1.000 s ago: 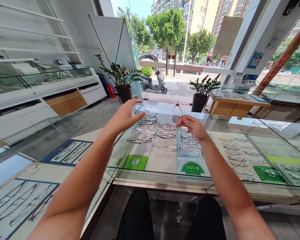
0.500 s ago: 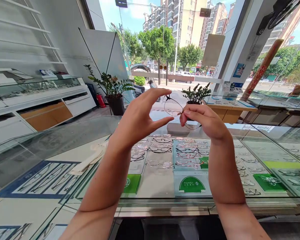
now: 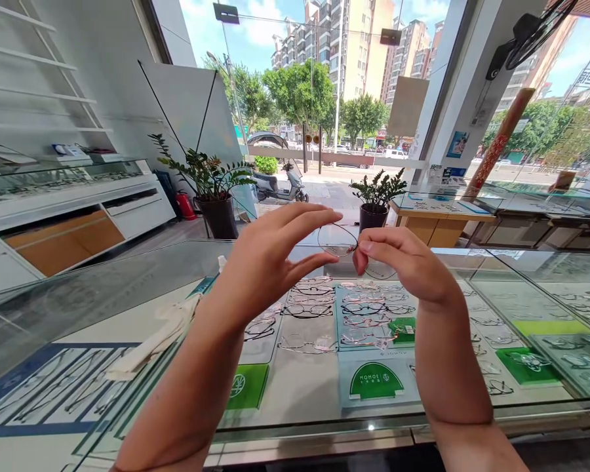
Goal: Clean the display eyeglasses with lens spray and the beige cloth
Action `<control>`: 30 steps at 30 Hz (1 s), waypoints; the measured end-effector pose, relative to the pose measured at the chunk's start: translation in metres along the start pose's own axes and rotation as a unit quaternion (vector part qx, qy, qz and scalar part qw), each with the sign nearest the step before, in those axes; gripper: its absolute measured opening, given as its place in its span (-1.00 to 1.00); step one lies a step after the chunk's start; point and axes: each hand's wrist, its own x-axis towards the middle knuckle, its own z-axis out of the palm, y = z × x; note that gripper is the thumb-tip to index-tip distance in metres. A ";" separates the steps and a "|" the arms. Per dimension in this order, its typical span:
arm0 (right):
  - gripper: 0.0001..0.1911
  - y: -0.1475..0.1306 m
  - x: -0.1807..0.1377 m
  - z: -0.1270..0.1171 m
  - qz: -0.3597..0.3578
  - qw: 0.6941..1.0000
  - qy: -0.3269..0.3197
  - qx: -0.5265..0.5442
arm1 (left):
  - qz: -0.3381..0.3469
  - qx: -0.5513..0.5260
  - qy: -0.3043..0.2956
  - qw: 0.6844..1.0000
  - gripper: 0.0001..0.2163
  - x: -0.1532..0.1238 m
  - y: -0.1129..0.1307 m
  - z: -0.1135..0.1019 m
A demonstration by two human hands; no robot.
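Observation:
I hold a thin-rimmed pair of glasses [image 3: 337,240] up in front of me, above a glass display counter [image 3: 142,288]. My right hand [image 3: 403,262] pinches the frame near its bridge. My left hand [image 3: 270,259] brackets the left lens between forefinger and thumb, its fingertips at the rim. The right lens shows partly behind my right fingers. Under the counter glass lie several pairs of glasses in rows [image 3: 324,308].
Green brand signs [image 3: 376,380] stand in the case. A pale folded cloth [image 3: 152,341] lies on the counter at the left. Two potted plants [image 3: 211,190] stand by the window beyond. More glass cases run along the left wall and at the right.
My right hand lifted the glasses from low over the counter up to eye level. My left hand came in from the left and closed around the left lens.

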 end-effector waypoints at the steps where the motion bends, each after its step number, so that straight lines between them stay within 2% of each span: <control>1: -0.58 0.000 0.000 0.000 0.001 1.000 -0.001 0.000 | -0.004 0.000 -0.002 1.000 -0.62 0.000 0.000 0.001; 4: -0.66 -0.001 -0.001 0.001 -0.014 0.999 0.032 -0.007 | -0.021 -0.005 0.002 1.000 -0.64 0.000 0.000 0.002; 7: -0.84 -0.005 -0.004 0.004 -0.057 0.986 0.149 -0.054 | -0.062 0.003 0.042 0.997 -0.63 -0.002 -0.003 -0.001; 8: -0.85 -0.006 -0.005 0.005 -0.071 0.976 0.191 -0.081 | -0.080 0.008 0.061 0.995 -0.62 -0.003 -0.004 -0.002; 11: -0.59 -0.007 -0.008 0.008 -0.092 0.948 0.260 -0.159 | -0.130 0.013 0.105 0.986 -0.60 -0.006 -0.007 -0.007; 14: -0.49 -0.005 -0.008 0.011 -0.091 0.934 0.269 -0.216 | -0.161 0.004 0.128 0.979 -0.61 -0.007 -0.007 -0.010; 18: -0.51 0.001 -0.005 0.015 -0.089 0.914 0.297 -0.261 | -0.177 -0.010 0.138 0.974 -0.61 -0.007 -0.004 -0.010; 21: -0.54 0.003 -0.003 0.016 -0.091 0.908 0.317 -0.260 | -0.180 -0.018 0.144 0.973 -0.60 -0.007 -0.004 -0.011; 30: -0.58 0.006 -0.001 0.017 -0.087 0.913 0.337 -0.211 | -0.213 -0.035 0.173 0.961 -0.50 -0.009 -0.008 -0.007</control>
